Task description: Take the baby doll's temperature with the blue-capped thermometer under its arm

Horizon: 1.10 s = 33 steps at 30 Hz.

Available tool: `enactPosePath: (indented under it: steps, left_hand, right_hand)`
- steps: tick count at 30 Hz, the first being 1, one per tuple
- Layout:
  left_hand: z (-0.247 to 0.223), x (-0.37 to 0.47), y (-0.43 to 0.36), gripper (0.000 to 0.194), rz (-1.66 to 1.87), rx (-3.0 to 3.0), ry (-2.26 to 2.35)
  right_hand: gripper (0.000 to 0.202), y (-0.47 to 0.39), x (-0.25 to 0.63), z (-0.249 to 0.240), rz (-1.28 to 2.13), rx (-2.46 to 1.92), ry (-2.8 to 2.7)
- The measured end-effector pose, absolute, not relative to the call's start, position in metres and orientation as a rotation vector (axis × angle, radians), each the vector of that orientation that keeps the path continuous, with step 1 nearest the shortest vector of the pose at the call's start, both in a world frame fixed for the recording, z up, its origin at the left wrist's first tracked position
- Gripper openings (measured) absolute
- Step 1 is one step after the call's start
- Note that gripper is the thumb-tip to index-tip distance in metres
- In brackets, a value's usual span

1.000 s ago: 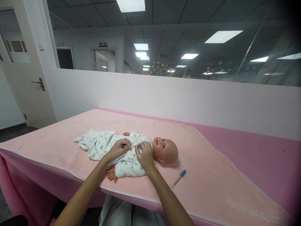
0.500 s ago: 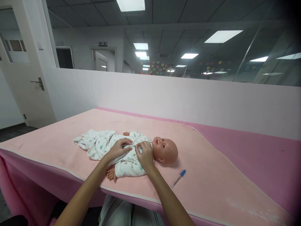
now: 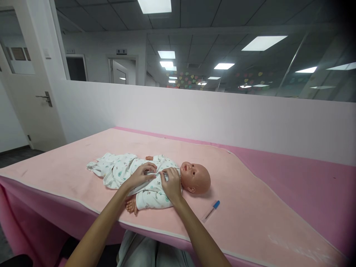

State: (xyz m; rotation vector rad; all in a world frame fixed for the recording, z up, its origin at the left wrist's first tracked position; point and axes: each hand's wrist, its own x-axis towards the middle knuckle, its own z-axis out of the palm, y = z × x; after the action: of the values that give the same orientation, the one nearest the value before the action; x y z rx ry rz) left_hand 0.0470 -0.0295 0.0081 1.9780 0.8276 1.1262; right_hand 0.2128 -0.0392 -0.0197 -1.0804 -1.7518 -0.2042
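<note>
A baby doll [image 3: 196, 178] lies on its back, its bald head to the right. It wears a white outfit [image 3: 155, 196] printed with small green and dark figures, its lower end lying loose to the left. On the doll's chest, my left hand [image 3: 141, 176] is closed with thumb and fingers on the front of the outfit. Just right of it, below the doll's chin, my right hand [image 3: 171, 181] pinches the same cloth. A thin white strip of the outfit shows between my fingertips; whether it is a tie or an edge I cannot tell.
A pen [image 3: 211, 210] with a blue cap lies near the doll's head. Under everything is a pale pink mat [image 3: 250, 215] over a darker pink cover [image 3: 292, 181]. A white low wall [image 3: 194, 111] with glass above stands behind; a door [image 3: 33, 81] is at left.
Both hands stay almost in place on the outfit, with only slight finger movement at the white strip. The doll and the pen have not moved.
</note>
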Motion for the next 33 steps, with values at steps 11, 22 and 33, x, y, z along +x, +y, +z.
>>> enactPosePath:
  steps: [11, 22, 33]
  left_hand:
    - [0.004, 0.051, -0.026, 0.016, 1.109, 1.968, 0.880]
    - [-0.002, 0.049, -0.017, 0.018, 1.205, 1.949, 0.901]
    - [0.002, 0.048, -0.024, 0.015, 1.163, 1.975, 0.883]
  right_hand:
    - [0.007, -0.041, 0.215, -0.015, -0.148, -1.081, -1.844]
    - [0.010, -0.039, 0.213, -0.015, -0.141, -1.137, -1.825]
    - [0.004, -0.041, 0.213, -0.014, -0.145, -1.132, -1.831]
